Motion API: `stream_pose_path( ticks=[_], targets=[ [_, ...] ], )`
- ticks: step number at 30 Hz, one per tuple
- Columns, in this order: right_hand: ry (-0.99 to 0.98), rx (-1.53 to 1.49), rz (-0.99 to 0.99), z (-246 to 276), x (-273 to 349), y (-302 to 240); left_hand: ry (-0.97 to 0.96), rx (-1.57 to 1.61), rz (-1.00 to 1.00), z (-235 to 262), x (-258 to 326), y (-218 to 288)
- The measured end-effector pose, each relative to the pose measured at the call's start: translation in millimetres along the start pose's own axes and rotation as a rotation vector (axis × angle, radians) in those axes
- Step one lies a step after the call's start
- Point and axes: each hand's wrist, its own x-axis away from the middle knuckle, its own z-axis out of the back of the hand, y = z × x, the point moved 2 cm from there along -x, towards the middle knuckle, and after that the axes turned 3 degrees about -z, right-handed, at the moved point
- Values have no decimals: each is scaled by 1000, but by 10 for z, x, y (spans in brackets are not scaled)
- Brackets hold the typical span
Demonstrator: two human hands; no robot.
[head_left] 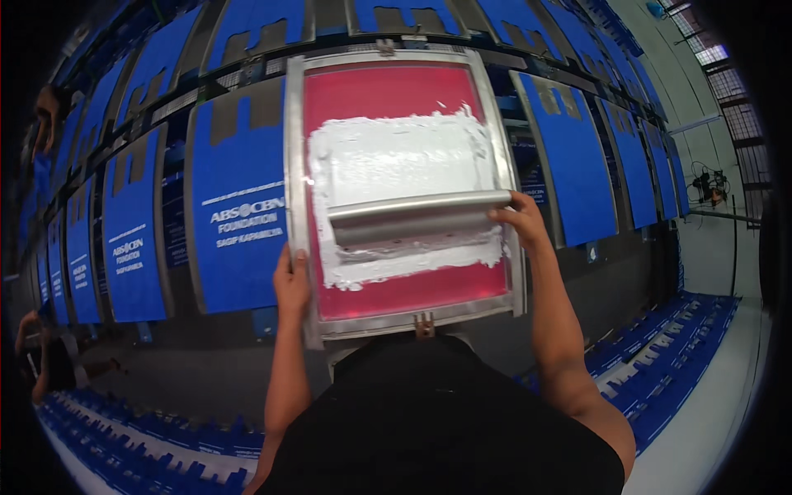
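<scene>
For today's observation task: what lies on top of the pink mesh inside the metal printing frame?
A thick patch of white ink covers the pink mesh, and a metal squeegee rests across it. The mesh beneath the ink and the squeegee's blade edge are hidden.

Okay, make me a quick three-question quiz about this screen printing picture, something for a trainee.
1. True or false: the left hand grips the left side of the metal screen frame.
2. What does the right hand touch? A) the blue fabric panel at left B) the right end of the squeegee C) the floor
3. What colour is the ink spread on the pink mesh?

Key: 1 true; 2 B; 3 white.
</scene>
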Motion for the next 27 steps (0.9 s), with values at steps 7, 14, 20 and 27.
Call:
stream_pose_path(
  ticks=[7, 14, 20, 27],
  targets=[
    [-55, -49, -3, -98, -40, -119, 54, 74, 121, 148, 173, 113],
    [-100, -97, 29, -134, -89, 22, 38, -20, 110, 239, 138, 298],
    [-108, 71, 33, -184, -178, 58, 111, -206, 159, 335, 39, -312],
    [-113, -60, 33, -161, -134, 259, 61, -47, 181, 145, 98, 130]
  ],
)
